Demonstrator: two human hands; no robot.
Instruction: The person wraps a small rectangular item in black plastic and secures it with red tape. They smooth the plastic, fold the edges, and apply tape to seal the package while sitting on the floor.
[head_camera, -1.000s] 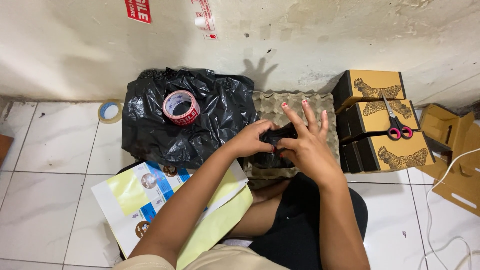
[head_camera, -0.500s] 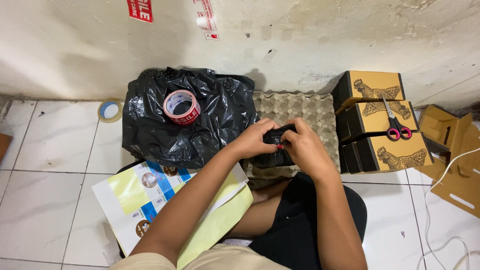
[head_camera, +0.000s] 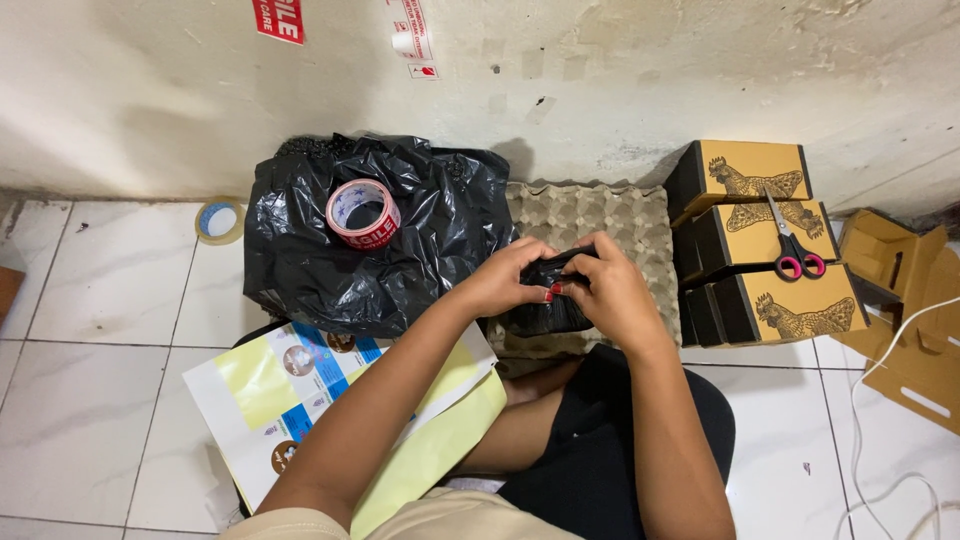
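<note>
My left hand (head_camera: 507, 280) and my right hand (head_camera: 606, 287) both grip a small bundle wrapped in black plastic (head_camera: 548, 310), held over a grey egg tray (head_camera: 630, 225) on the floor. The fingertips of both hands meet at the top of the bundle, pinching its plastic. A large black plastic bag (head_camera: 425, 230) lies just left of my hands, with a roll of red-and-white tape (head_camera: 362, 213) resting on top of it.
Three tan and black cardboard boxes (head_camera: 765, 245) stand to the right, scissors with pink handles (head_camera: 795, 248) on top. Printed yellow-and-white sheets (head_camera: 290, 385) lie at the lower left. A blue tape roll (head_camera: 217, 220) sits by the wall. Open cartons (head_camera: 900, 300) are at far right.
My right hand, spread open above the bundle a second ago, has closed down on it. Both hands now pinch the black plastic together at the top.
</note>
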